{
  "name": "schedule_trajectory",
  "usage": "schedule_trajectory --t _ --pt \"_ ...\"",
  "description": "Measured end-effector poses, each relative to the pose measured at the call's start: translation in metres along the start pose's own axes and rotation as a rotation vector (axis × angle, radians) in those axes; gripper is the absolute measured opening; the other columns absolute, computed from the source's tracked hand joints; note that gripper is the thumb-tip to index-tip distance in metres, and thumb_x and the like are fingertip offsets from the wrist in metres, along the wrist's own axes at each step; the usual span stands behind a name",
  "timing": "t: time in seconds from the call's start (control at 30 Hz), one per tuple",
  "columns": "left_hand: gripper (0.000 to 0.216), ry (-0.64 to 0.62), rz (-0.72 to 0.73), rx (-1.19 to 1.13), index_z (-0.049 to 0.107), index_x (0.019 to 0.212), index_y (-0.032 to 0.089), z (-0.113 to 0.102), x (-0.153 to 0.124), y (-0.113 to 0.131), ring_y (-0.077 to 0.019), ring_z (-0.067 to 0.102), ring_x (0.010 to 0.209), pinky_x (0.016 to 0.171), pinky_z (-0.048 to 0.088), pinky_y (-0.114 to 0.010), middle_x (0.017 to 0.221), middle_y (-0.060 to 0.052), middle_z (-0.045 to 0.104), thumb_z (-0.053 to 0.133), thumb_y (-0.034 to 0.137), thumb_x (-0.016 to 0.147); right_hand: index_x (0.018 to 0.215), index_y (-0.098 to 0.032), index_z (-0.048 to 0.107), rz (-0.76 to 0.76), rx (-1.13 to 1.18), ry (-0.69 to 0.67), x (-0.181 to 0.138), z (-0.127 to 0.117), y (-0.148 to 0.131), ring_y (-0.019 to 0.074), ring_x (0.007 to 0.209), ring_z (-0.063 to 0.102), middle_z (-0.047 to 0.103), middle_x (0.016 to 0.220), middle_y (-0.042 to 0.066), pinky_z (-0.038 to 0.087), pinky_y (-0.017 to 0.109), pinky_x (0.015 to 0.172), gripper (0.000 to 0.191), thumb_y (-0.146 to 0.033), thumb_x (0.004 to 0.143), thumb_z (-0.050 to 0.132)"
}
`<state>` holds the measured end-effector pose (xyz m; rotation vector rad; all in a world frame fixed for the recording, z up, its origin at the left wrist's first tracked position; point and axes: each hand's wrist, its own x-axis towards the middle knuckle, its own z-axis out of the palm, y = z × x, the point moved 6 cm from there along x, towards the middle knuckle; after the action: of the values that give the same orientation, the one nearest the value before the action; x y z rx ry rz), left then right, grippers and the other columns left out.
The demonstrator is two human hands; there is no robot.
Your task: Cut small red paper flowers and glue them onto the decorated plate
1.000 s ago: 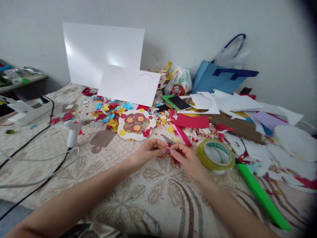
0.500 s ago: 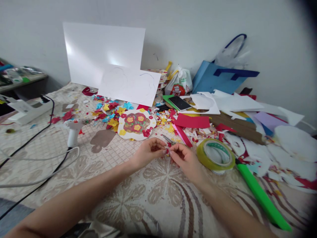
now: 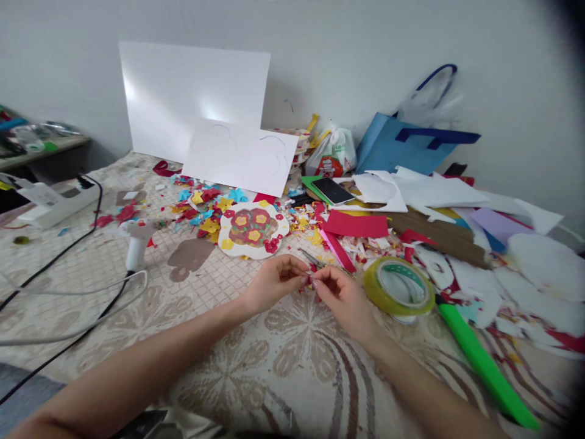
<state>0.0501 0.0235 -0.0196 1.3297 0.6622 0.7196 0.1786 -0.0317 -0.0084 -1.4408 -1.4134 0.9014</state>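
**Cluttered craft surface, one tiny scrap pinched between two hands**

Paper litter covers the patterned surface where a person's left hand (image 3: 274, 283) and right hand (image 3: 347, 296) meet fingertip to fingertip. Each grip is pinched closed on a red paper scrap (image 3: 311, 281), held just above the cloth between thumbs and forefingers.

The hold looks delicate. The piece could tear or crumple if the two grips pull apart or squeeze unevenly. If either lets go, it could drop among the similar red cuttings just beyond the grip and be hard to pick out again. Small scissors (image 3: 315, 259) lie just beyond the fingertips, close enough that a careless reach forward could catch a finger. A roll of tape (image 3: 398, 288) sits just right of the right grip, where a sweep of the wrist could knock it.

The scrap itself is small and bright red. The fingertips hide most of it, so its shape cannot be made out. A decorated paper plate (image 3: 253, 228) lies beyond and left of the grip, and a glue gun (image 3: 135, 242) stands well off to the left.
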Motion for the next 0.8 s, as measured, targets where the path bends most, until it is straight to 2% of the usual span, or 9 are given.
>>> schedule_trajectory --t 0.13,0.27,0.4,0.53,0.67,0.8 --pt "0.028 0.028 -0.093 -0.096 0.059 0.087 0.012 -0.004 0.001 -0.004 -0.0097 0.060 0.067 0.066 0.047 -0.024 0.076 -0.002 0.064 0.074 0.025 0.068 0.082 -0.019 0.055 0.147 0.207 -0.040 0.002 0.002 0.013 0.0082 0.044 0.043 0.054 0.056 -0.004 0.033 0.020 0.043 0.013 -0.032 0.082 0.055" --pt "0.028 -0.015 -0.177 -0.253 0.059 0.088 0.013 -0.001 0.000 -0.006 -0.0091 0.060 0.065 0.066 0.048 -0.024 0.072 0.000 0.064 0.075 0.024 0.067 0.076 -0.019 0.054 0.241 0.415 -0.030 0.003 0.006 0.021 0.0071 0.042 0.041 0.053 0.051 -0.005 0.029 0.018 0.039 0.016 -0.033 0.078 0.060" --pt "0.029 -0.030 -0.187 -0.276 0.059 0.088 0.013 0.001 0.000 -0.005 -0.0087 0.060 0.065 0.066 0.048 -0.023 0.071 0.000 0.063 0.075 0.025 0.066 0.076 -0.018 0.054 0.270 0.459 -0.032 0.002 0.008 0.020 0.0069 0.042 0.042 0.053 0.051 -0.005 0.029 0.017 0.039 0.019 -0.035 0.076 0.062" --pt "0.026 0.057 -0.073 -0.060 0.059 0.086 0.013 -0.020 0.008 0.008 -0.0100 0.060 0.065 0.066 0.048 -0.025 0.073 -0.001 0.064 0.072 0.026 0.068 0.079 -0.018 0.055 0.231 0.370 -0.027 0.002 0.003 0.018 0.0075 0.043 0.042 0.054 0.052 -0.005 0.031 0.019 0.040 0.022 -0.039 0.078 0.061" --pt "0.014 0.271 0.170 0.323 0.063 0.083 0.014 -0.061 0.018 0.037 -0.0105 0.059 0.065 0.065 0.047 -0.024 0.075 -0.002 0.065 0.065 0.023 0.073 0.079 -0.018 0.054 0.197 0.334 -0.022 0.004 -0.002 0.016 0.0090 0.046 0.046 0.053 0.055 -0.004 0.032 0.019 0.041 0.024 -0.042 0.080 0.059" --pt "0.010 0.338 0.179 0.686 0.067 0.078 0.015 -0.081 0.022 0.046 -0.0120 0.059 0.065 0.064 0.046 -0.024 0.073 -0.002 0.067 0.059 0.016 0.072 0.080 -0.019 0.054 0.183 0.286 -0.020 0.004 -0.005 0.014 0.0109 0.049 0.049 0.053 0.057 -0.003 0.033 0.020 0.042 0.027 -0.045 0.078 0.060"
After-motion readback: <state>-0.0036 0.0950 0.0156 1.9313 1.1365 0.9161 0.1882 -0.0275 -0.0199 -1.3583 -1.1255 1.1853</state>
